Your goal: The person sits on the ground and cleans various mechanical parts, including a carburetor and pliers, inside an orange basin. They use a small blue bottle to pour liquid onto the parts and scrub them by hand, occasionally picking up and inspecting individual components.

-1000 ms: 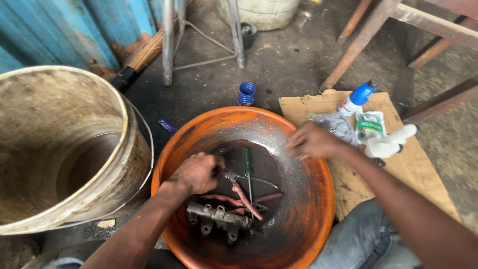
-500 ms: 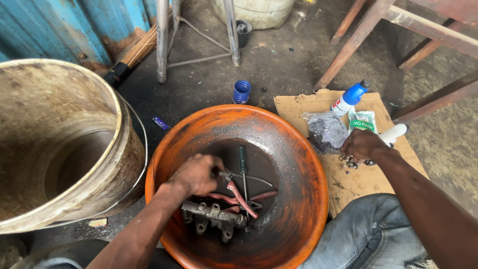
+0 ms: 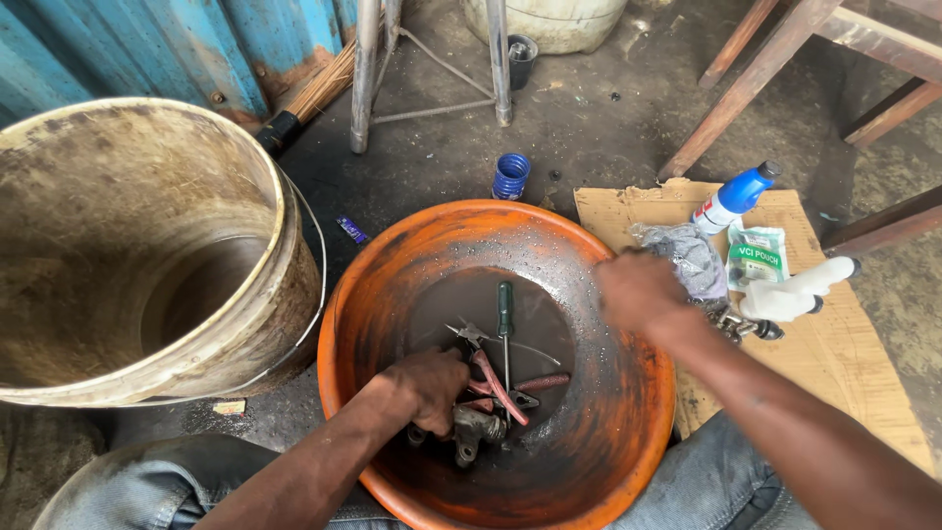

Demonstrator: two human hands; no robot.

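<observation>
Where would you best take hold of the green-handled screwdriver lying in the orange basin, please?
Probably by its green handle, coming from above at the far side of the orange basin. The screwdriver lies flat with that end free, while its shaft runs toward the pliers and the metal part under the left hand.

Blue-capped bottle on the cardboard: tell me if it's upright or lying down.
Lying down. The bottle rests on its side on the cardboard, blue cap pointing toward the upper right, beside a green pouch.
</observation>
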